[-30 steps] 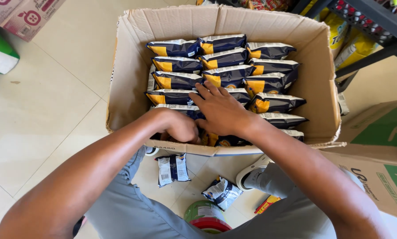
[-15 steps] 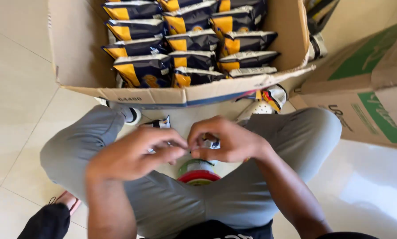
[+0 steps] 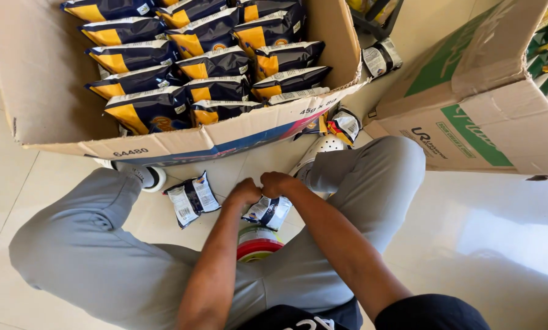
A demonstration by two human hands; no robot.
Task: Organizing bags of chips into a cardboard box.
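Nearest the camera, both hands have come back from the carton to the lap: a second ago they were reaching among the packed rows, and half a second ago they were already together over the knees. Now the left hand (image 3: 244,192) and the right hand (image 3: 276,183) sit knuckle to knuckle, each grip closed on the top edge of one small snack packet (image 3: 268,211), which hangs just below them between the person's grey-trousered knees. That suggests a packet taken out of the carton and now being handled on its own, away from the rest.

Directly beneath the packet, at 6 o'clock from it, stands one round tin (image 3: 257,242) with a red and green rim, partly hidden by the forearms. At 9 o'clock from the hands one more loose packet (image 3: 192,198) lies flat on the tiled floor (image 3: 488,244). At 1 o'clock two further loose packets (image 3: 341,125) lie by the carton's corner, next to a white shoe.

Farther out, at 12 o'clock, the open cardboard carton (image 3: 41,79) holds about thirteen visible blue and yellow packets (image 3: 216,62) in three rows. At 2 o'clock stands one second cardboard box (image 3: 475,104), green-printed.
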